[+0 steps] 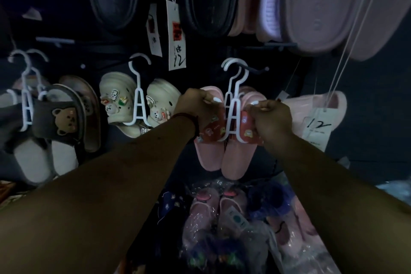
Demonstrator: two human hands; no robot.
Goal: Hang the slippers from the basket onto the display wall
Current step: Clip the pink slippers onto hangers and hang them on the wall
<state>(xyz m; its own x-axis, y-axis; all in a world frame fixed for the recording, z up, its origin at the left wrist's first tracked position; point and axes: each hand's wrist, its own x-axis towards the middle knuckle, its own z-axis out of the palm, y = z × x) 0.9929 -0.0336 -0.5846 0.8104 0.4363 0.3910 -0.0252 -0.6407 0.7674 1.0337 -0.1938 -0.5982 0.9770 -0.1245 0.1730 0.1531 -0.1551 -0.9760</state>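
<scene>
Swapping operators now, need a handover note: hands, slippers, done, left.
Left hand: gripping the left slipper of the pink pair with red straps.
Right hand: gripping the right slipper of that pair.
The pair sits on a white hanger whose hook is over the wall peg, next to a second hook.
Done: cream clogs and bear slippers hang to the left.
Left: let go once the pair hangs steady, then hang the bagged slippers below.
</scene>
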